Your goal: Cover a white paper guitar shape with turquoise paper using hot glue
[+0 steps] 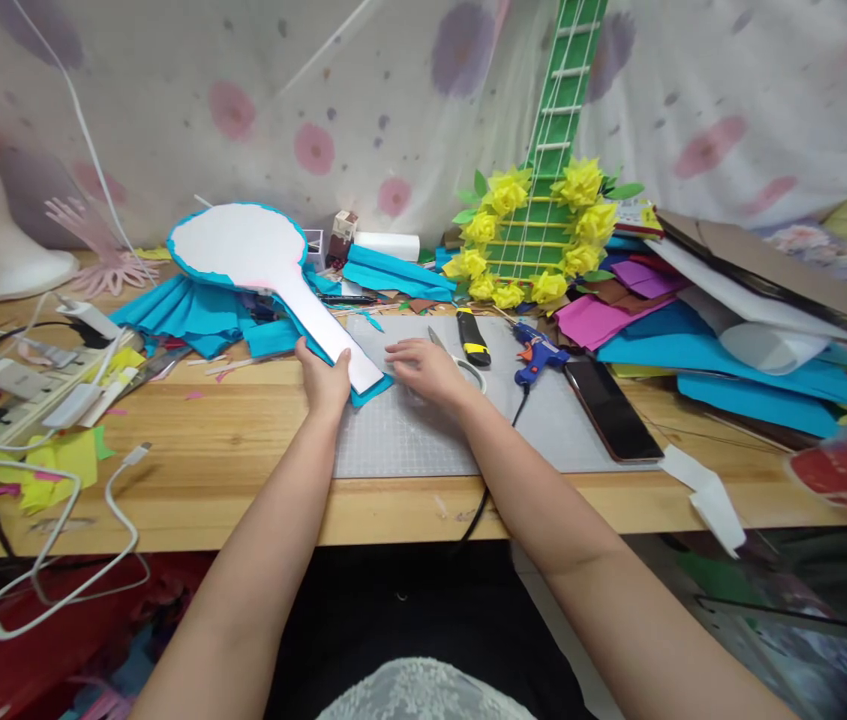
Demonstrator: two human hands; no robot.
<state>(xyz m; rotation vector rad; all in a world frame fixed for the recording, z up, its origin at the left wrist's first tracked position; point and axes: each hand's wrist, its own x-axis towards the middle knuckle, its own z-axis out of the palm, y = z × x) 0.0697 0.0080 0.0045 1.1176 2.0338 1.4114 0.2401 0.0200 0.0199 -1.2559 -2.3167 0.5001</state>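
Head view: both forearms reach forward. My left hand (pixel 324 382) clamps the narrow handle of the flat white paddle-shaped cutout (pixel 239 245), thumb on top; its rounded head lies up-left beyond my grip, edged with blue paper (pixel 371 394). My right hand (pixel 430 373), fingers pointing left over the smooth gridded mat (pixel 400 445), is beside scissors (pixel 472 368); can't tell if holding anything.

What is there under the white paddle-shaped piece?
Blue paper edges the white piece. Pleated blue paper sticks out below its round head, and the grey mat lies below its handle end. Whatever the piece covers cannot be seen.
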